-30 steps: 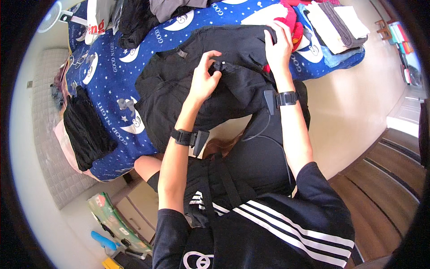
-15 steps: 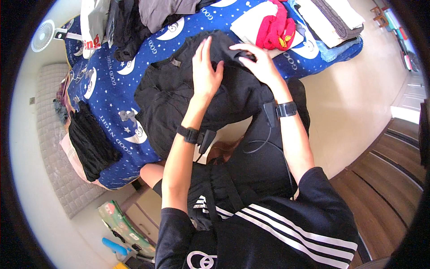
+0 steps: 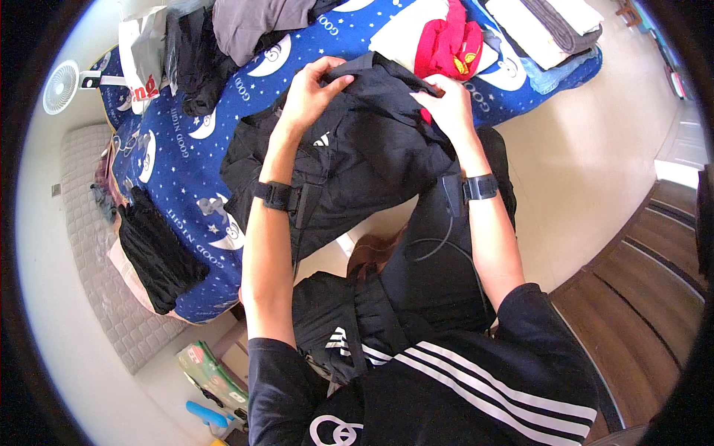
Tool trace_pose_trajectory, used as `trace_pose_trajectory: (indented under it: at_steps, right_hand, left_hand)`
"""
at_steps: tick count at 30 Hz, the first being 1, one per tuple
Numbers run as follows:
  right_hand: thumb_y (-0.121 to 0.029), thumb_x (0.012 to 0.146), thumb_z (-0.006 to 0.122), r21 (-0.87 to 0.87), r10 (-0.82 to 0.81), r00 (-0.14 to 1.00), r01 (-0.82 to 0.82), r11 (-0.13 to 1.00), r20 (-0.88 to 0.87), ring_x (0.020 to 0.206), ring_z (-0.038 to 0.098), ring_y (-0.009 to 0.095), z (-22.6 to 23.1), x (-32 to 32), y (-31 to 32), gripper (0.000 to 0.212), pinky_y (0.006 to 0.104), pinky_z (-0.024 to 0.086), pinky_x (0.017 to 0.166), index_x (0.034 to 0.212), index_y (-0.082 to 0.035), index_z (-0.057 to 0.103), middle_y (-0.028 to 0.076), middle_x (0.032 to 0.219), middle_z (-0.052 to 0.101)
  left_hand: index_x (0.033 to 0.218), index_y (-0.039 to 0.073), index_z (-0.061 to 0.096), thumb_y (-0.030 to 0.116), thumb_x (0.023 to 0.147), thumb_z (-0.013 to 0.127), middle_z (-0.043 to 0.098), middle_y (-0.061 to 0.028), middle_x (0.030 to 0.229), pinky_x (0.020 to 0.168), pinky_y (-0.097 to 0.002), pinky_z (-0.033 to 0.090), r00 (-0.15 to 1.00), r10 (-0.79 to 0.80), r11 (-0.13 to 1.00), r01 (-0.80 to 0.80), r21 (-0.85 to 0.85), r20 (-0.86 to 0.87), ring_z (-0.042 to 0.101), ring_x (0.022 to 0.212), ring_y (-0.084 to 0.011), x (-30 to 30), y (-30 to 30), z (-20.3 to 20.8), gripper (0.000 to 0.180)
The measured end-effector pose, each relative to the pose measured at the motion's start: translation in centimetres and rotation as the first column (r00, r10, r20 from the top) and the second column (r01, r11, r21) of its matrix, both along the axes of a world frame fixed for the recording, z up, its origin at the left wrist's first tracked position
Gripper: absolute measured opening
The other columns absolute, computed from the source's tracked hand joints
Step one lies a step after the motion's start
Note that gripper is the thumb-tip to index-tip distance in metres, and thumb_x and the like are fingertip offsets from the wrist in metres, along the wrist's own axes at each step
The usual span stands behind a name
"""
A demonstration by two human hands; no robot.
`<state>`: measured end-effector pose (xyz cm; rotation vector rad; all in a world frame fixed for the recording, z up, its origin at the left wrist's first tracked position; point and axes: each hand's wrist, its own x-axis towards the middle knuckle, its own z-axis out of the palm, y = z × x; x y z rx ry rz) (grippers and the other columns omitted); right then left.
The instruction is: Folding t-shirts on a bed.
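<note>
A black top (image 3: 379,141) is spread rumpled over the near edge of the bed and toward my lap. My left hand (image 3: 311,95) pinches its far edge, thumb and fingers pressed on the cloth. My right hand (image 3: 448,108) grips the same top farther right, with fingers curled on the fabric. Between the two hands the far edge stands slightly lifted. A small white print shows on the cloth beside my left wrist. Next to my right fingers is a small red patch whose nature I cannot make out.
The bed wears a blue sheet (image 3: 182,160) with moons and stars. Beyond my right hand lies a red garment (image 3: 450,50) on white cloth; folded clothes (image 3: 554,33) sit farther right. Black clothing (image 3: 160,249), a white plastic bag (image 3: 141,56) and a small fan (image 3: 61,88) are leftward.
My left hand has moved left and closed on the top's edge. My right hand has shifted slightly right and down, gripping the cloth. The top's far edge has been turned and lifted, exposing the print.
</note>
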<state>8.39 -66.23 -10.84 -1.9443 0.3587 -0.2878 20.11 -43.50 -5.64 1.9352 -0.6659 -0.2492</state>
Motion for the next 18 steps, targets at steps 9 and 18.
trace_pose_trajectory:
  at_steps: [9, 18]
  right_hand:
    - [-0.011, 0.082, 0.069, 0.166, 0.153, 0.975, -0.179, 0.97, 0.161, 0.076, 0.056, 0.011, 0.6, 0.0, 1.0, 0.039, 0.0254, 0.046, 0.067, 0.118, -0.006, 0.053, 0.006, 0.094, 0.063]
    - [-0.005, 0.08, 0.071, 0.179, 0.123, 0.958, -0.173, 0.969, 0.261, 0.084, 0.059, 0.008, 1.3, -0.3, 0.5, 0.036, 0.0218, 0.047, 0.068, 0.112, -0.006, 0.056, 0.003, 0.097, 0.064]
  left_hand:
    - [0.096, 0.003, 0.061, 0.018, 0.095, 0.057, 0.054, 0.006, 0.076, 0.065, -0.02, 0.036, 0.978, 0.206, 0.968, -0.203, -0.15, 0.004, 0.044, 0.071, -0.0029, 0.3, 0.4, -0.2, 0.016]
    - [0.106, 0.007, 0.065, 0.011, 0.078, 0.074, 0.066, -0.0017, 0.091, 0.072, -0.0238, 0.043, 0.939, -0.099, 0.979, 0.032, 0.202, 0.33, 0.056, 0.082, -0.0102, -0.4, 0.1, 1.7, 0.029]
